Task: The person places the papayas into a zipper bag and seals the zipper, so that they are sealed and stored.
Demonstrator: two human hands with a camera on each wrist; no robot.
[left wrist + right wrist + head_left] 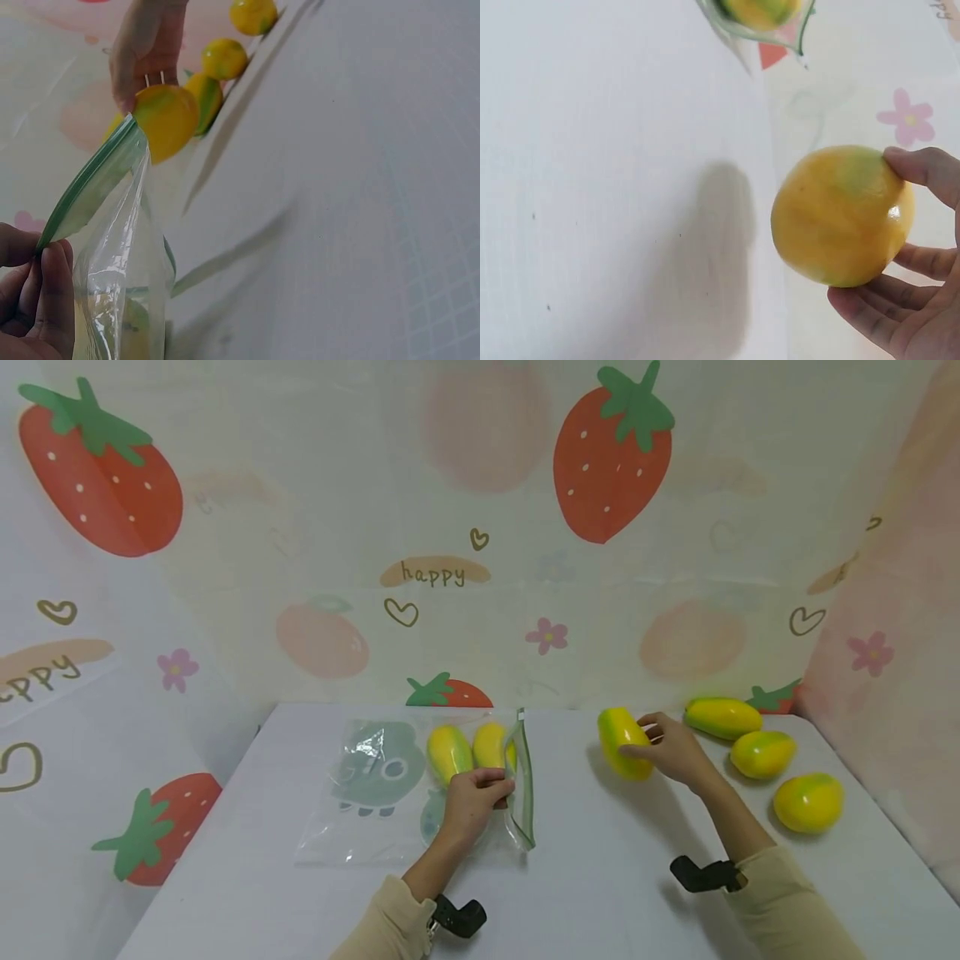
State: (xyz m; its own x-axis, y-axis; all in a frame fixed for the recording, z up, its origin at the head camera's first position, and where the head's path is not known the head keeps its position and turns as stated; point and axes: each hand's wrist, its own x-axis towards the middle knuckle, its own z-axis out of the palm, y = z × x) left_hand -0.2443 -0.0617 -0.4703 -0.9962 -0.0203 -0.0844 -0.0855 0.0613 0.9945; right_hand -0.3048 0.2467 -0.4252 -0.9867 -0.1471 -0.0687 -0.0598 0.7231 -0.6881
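A clear zip bag [322,827] with a green zip edge and a printed cartoon figure lies on the table, its mouth towards the right. Two yellow-green fruits, papaya-like in look, show inside it, one a papaya [448,752]. My left hand [471,806] pinches the bag's green edge [82,187] between thumb and fingers, holding the mouth apart. To the right of the bag, my right hand [675,750] grips another papaya [844,217] above the table, thumb on one side and fingers on the other. Its shadow falls on the tabletop.
At the table's right side lie three more fruits: a long papaya [722,717] at the back, a papaya [762,754] in the middle and a papaya [808,802] in front. Behind the white table [600,893] hangs a strawberry-print sheet [450,510].
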